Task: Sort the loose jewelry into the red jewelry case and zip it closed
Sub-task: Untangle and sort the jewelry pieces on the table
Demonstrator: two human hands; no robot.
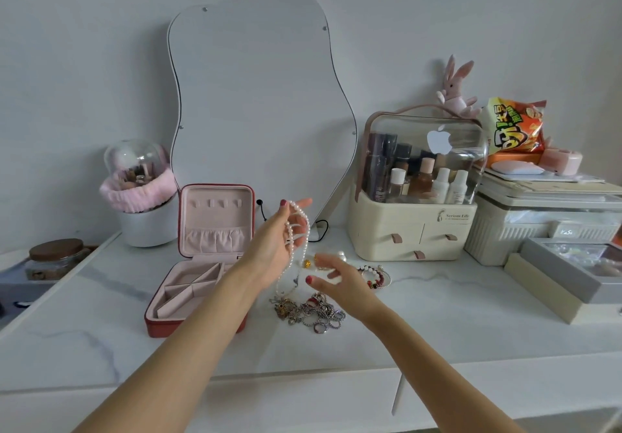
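The left hand is raised above the counter, its grip curled around a pearl necklace that hangs down from the fingers to the jewelry pile. The right hand hovers with spread fingers over the pile and holds nothing. The red case stands open on the left, its lid upright. A bead bracelet lies just behind the right hand.
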